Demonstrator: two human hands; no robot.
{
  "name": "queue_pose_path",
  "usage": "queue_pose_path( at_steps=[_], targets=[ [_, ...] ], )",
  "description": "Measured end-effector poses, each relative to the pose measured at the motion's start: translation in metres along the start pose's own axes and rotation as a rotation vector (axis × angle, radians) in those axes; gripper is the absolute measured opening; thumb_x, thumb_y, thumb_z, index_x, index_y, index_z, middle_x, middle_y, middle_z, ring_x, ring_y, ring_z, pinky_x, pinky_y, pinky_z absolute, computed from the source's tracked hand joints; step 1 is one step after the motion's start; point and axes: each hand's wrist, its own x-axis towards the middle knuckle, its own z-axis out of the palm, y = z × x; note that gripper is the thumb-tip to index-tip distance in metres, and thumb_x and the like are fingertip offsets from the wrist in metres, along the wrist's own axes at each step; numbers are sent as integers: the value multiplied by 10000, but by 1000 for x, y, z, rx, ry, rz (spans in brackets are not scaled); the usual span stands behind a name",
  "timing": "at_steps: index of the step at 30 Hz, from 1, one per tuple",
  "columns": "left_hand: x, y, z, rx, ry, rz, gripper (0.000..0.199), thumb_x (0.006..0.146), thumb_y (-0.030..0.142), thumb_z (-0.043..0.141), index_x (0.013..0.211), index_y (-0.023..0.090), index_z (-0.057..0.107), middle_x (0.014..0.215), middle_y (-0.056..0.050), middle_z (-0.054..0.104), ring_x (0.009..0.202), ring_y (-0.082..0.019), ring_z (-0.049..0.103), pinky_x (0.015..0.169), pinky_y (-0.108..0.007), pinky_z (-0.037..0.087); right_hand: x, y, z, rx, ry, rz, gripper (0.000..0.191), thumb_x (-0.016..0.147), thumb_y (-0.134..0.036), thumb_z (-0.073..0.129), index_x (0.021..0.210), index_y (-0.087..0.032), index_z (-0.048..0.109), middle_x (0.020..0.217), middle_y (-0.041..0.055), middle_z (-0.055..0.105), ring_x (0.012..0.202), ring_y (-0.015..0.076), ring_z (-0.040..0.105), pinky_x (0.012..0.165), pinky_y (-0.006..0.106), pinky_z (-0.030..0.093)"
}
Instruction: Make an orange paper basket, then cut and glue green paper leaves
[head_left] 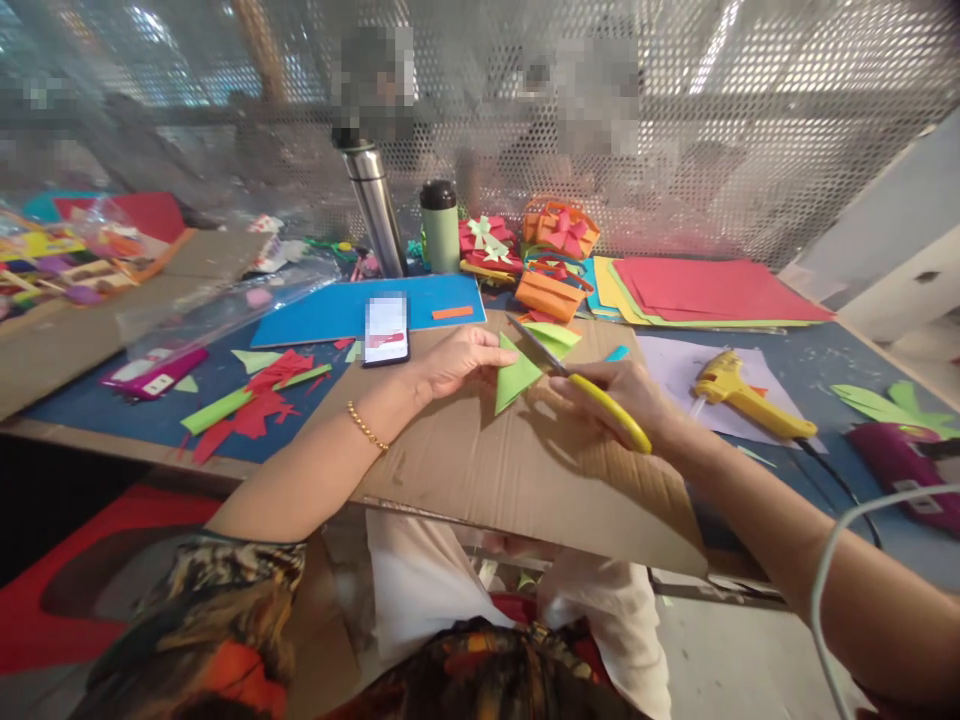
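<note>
Left hand: the bare left hand point(469, 362), a gold-coloured bead bracelet point(367, 428) at its wrist, has thumb and fingers clamped on the left edge of a folded light-green paper triangle point(517, 376).
Green triangle: held above a brown corrugated cardboard sheet point(442, 460), between the two hands.
Right hand: the bare right hand point(634, 388) has its fingers clamped around a pair of yellow-handled metal scissors point(613, 415).
Scissors: blades point up and leftward, just beside the triangle; whether they touch it cannot be told.
Second green piece: a pointed light-green paper piece point(555, 337) shows just behind the blades.
Left of the cardboard: red paper scraps point(259, 400) on the dark blue worktop point(82, 418).
Behind the left hand: a dark-edged smartphone point(387, 340), its screen lit, near a thin orange paper strip point(453, 313).
Right of the right hand: a yellow glue gun point(742, 398) on a pale lilac paper sheet point(675, 355).
Far edge: a tall steel flask point(375, 205), a squat green tumbler with a black lid point(440, 228) and small orange paper bags point(551, 297).
</note>
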Motion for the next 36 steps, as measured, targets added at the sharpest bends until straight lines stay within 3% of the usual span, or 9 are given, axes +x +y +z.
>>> queue_pose_path(
  at_steps=[3, 7, 11, 14, 19, 23, 28, 31, 36],
  targets=[
    [6, -1, -9, 22, 77, 49, 282, 778, 268, 889, 644, 137, 678, 631, -32, 694, 543, -110, 607, 575, -250, 481, 21, -5, -6, -276, 47, -35, 481, 945, -622, 654, 762, -188, 752, 583, 52, 600, 549, 198, 574, 553, 331, 337],
    [10, 1, -21, -38, 112, 224, 346, 772, 417, 945, 774, 134, 746, 745, -54, 757, 633, -129, 669, 632, -262, 515, 37, -10, 1, -845, 152, -48, 301, 1020, -386, 592, 990, -167, 796, 1007, 181, 809, 912, 313, 759, 698, 344, 423],
    [10, 3, -26, -89, 64, 327, 473, 705, 546, 988, 831, 152, 759, 760, -46, 761, 651, -129, 681, 605, -246, 481, 29, -15, 6, -1025, 135, 0, 376, 1021, -355, 587, 1278, -129, 742, 1204, 231, 802, 1065, 379, 775, 763, 374, 495],
    [9, 2, -25, -81, 49, 312, 488, 720, 575, 978, 815, 162, 736, 709, -34, 741, 609, -119, 662, 584, -243, 458, 17, -20, -5, -1096, 122, -10, 384, 976, -352, 648, 1269, -136, 769, 1206, 236, 801, 1108, 399, 762, 779, 400, 535],
    [5, -3, -10, -62, -27, 326, 570, 687, 660, 974, 839, 161, 745, 707, -25, 735, 599, -113, 657, 575, -237, 455, 8, -23, -21, -547, 256, -338, 324, 988, -362, 615, 1156, -186, 828, 984, 112, 825, 850, 241, 742, 741, 336, 523],
    [-4, -4, 4, 10, -109, 329, 585, 722, 713, 928, 781, 159, 747, 668, -26, 719, 597, -110, 637, 600, -240, 468, 11, -18, -7, -156, 139, -434, 375, 946, -415, 584, 637, -206, 618, 609, -2, 590, 580, 132, 511, 559, 282, 365],
    [-14, 3, 13, -84, -200, 245, 616, 784, 765, 837, 867, 160, 756, 877, -95, 799, 729, -190, 741, 651, -289, 546, 15, -8, 11, -170, 371, -482, 345, 883, -327, 554, 584, -247, 402, 538, -36, 429, 545, 115, 385, 561, 293, 293],
    [-14, 2, 18, -101, -147, 231, 464, 762, 584, 900, 860, 150, 770, 886, -93, 803, 764, -182, 736, 685, -277, 547, 12, -6, 14, -278, 498, -594, 302, 856, -298, 551, 618, -253, 371, 563, -21, 459, 560, 128, 383, 597, 308, 296],
    [-12, -3, 22, -90, -52, 222, 217, 675, 303, 908, 774, 153, 785, 787, -43, 782, 745, -139, 689, 762, -261, 532, 8, -9, 10, -134, 382, -481, 361, 902, -389, 575, 591, -242, 466, 553, -9, 509, 560, 132, 420, 590, 307, 315]
  ],
)
